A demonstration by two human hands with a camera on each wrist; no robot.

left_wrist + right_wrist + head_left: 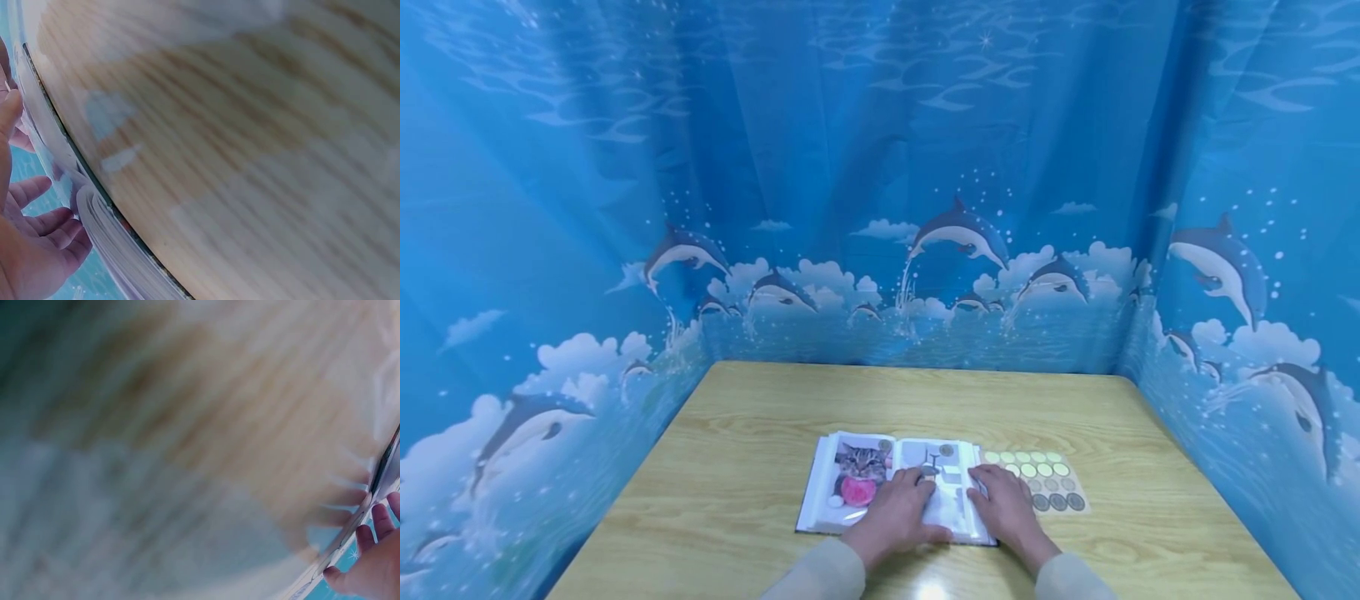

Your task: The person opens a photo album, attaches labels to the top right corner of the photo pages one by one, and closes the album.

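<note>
While a dolphin-print curtain (pixel 835 167) surrounds a wood-grain bench (pixel 775 400), a photo album (pixel 822 500) lies open before a person, a sheet of round stickers (pixel 1077 487) just beyond its right edge. The left hand (pixel 897 512) rests on the right-hand page (pixel 957 502), fingers loosely spread; the right hand (pixel 1007 504) touches the album's right edge, fingers relaxed. A cat photo (pixel 859 467) appears opposite, below a coin-like disc (pixel 885 446).

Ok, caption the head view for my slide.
Left hand over the open book, right hand at its right edge, sheet of coin-like circles alongside.
</note>
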